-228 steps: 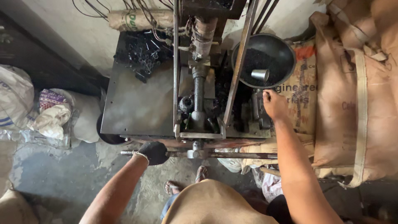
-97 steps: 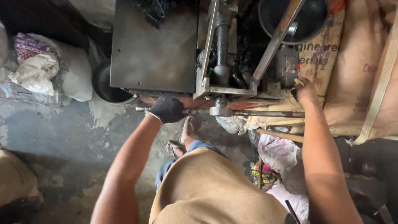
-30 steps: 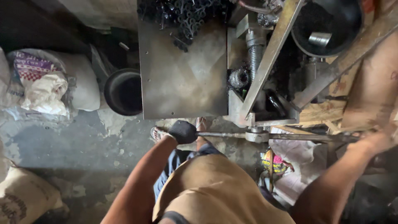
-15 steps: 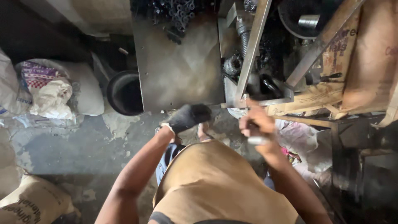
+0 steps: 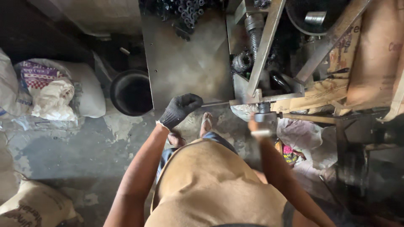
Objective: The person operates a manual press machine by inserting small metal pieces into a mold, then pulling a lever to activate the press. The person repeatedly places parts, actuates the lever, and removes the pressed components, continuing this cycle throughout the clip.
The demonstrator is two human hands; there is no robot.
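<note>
A white sack (image 5: 84, 90) with a purple-red checked label (image 5: 35, 75) lies on the floor at left. A brown printed sack (image 5: 31, 206) lies bottom left. Brown printed cardboard sheets (image 5: 370, 63) lean at right.

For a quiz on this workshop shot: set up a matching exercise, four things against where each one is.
Things:
1. left hand
2. right hand
3. black bucket
4. metal cylinder

Places:
A. in the dark pan, top right
B. on the floor, left of the steel table
C. gloved, gripping the handle rod's end
D. bare, just below the rod's hub

Pairs: 1-C, 2-D, 3-B, 4-A
</note>
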